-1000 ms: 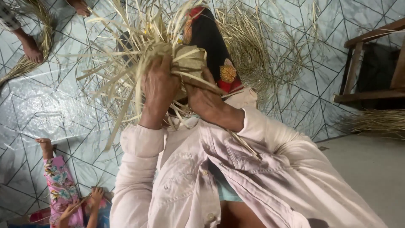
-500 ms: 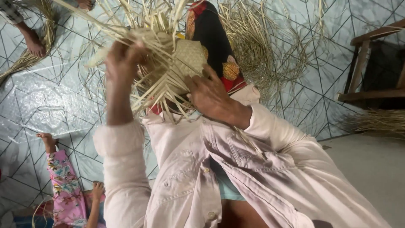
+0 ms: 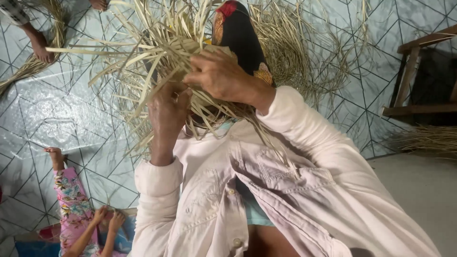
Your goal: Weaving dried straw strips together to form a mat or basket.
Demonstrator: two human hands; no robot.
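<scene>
Our left hand (image 3: 167, 110) has dropped from the raised strips and closed on the woven straw piece (image 3: 166, 52); the right hand (image 3: 220, 76) has slid across on top.
Head view: both hands grip the weave, held above the tiled floor (image 3: 71, 119), so the work is re-gripped.

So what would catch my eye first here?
A tangle of pale dry straw strips fans out top centre, with the left hand and right hand both gripping it. Below is a cream shirt; at bottom left, another person in flowered clothing sits on the tiled floor.
</scene>
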